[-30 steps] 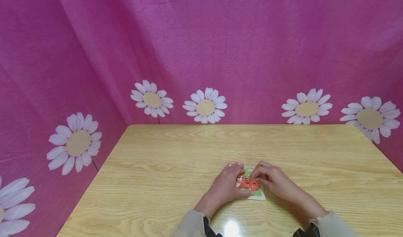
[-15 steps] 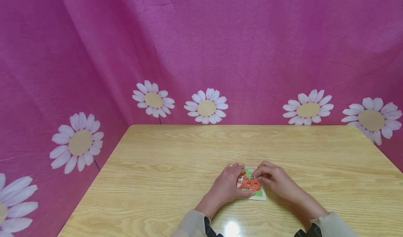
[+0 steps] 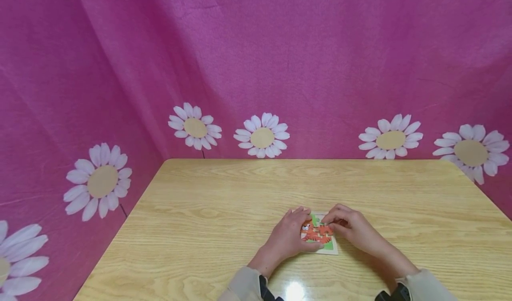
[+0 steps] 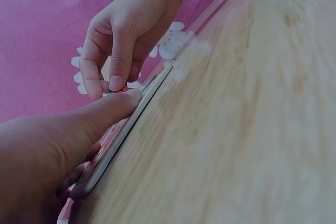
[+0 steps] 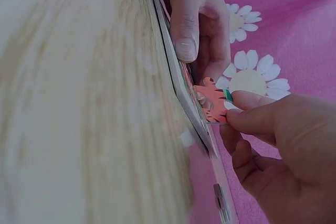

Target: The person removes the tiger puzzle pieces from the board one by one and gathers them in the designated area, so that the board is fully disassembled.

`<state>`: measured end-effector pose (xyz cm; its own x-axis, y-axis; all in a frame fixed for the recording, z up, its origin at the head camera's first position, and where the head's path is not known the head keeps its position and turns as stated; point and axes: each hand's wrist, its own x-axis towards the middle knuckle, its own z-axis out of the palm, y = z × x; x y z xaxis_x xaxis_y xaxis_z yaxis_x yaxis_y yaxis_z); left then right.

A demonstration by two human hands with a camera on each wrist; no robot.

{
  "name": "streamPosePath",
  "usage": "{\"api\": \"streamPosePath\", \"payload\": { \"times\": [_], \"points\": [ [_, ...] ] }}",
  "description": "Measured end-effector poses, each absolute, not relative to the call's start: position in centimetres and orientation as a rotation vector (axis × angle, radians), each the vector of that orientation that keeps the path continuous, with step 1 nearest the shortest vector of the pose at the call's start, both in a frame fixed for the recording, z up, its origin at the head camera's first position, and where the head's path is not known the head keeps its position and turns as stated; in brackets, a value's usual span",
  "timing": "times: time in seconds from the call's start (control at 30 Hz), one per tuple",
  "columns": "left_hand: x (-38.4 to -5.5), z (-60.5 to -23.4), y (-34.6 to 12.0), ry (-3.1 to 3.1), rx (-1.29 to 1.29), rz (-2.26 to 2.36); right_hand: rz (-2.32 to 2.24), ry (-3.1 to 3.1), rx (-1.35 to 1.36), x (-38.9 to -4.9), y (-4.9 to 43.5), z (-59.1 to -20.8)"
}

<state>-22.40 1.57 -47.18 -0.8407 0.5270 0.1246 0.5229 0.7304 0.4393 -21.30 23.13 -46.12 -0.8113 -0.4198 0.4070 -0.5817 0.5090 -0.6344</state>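
Note:
A small tiger jigsaw puzzle (image 3: 329, 246), orange and green in a pale frame, lies on the wooden table. My left hand (image 3: 287, 233) grips it from the left, fingers at its far edge and thumb (image 4: 113, 109) along the near edge. From the right, my right hand (image 3: 355, 230) pinches an orange, black-striped puzzle piece (image 5: 212, 104) with a green edge between thumb and fingertips. In the right wrist view this piece stands up from the board, its lower end right at the puzzle surface. Part of the puzzle is hidden under my left hand.
The wood-grain table (image 3: 224, 203) spreads around the puzzle. A pink curtain (image 3: 280, 61) with white daisies hangs behind and to the left. A small flat dark-edged thing (image 5: 221, 203) shows low in the right wrist view.
The striped piece at the puzzle's upper right has tipped up in my right fingers, and a gap shows in the tiger's body. My left hand has stayed in place.

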Motion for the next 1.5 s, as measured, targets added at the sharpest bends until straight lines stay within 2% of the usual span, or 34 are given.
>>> {"api": "streamPosePath", "payload": {
  "times": [1.5],
  "points": [
    [-22.5,-47.2,1.6,2.908,0.874,0.718,1.058,-2.471,0.765,-21.1,26.9,-46.2]
  ]
}}
